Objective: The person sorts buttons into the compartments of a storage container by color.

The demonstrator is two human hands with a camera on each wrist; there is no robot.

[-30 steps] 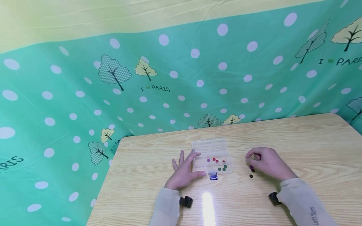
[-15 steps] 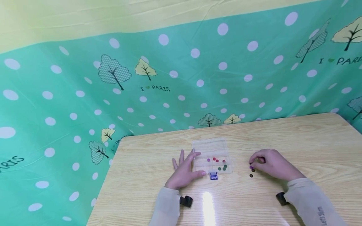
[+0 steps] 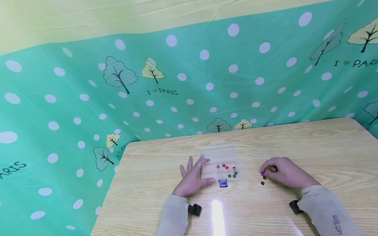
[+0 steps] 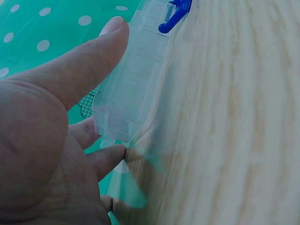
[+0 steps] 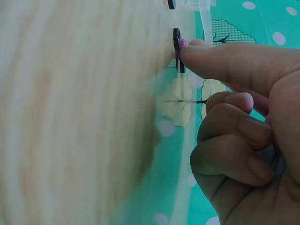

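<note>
In the head view a clear plastic box (image 3: 218, 152) lies with its lid raised, several small buttons inside: a purple button (image 3: 218, 167), red buttons (image 3: 226, 167) and green buttons (image 3: 234, 175). My left hand (image 3: 192, 180) rests at its left end, fingers spread, thumb along the front wall by the blue latch (image 3: 223, 183). To the right, my right hand (image 3: 284, 172) has thumb and index fingertip together on another purple button (image 5: 183, 42), beside a dark button (image 3: 264, 177). Its other fingers are curled into the palm. The tips partly hide that purple button.
One more dark button (image 3: 262, 183) lies nearer on the wooden table (image 3: 153, 164). Black wrist cameras (image 3: 195, 209) sit at both sleeves. A green dotted curtain (image 3: 189, 85) hangs behind the table's far edge.
My right hand has shifted slightly right and nearer, its fingertips coming down at the purple button. The left hand and the box have stayed in place.
</note>
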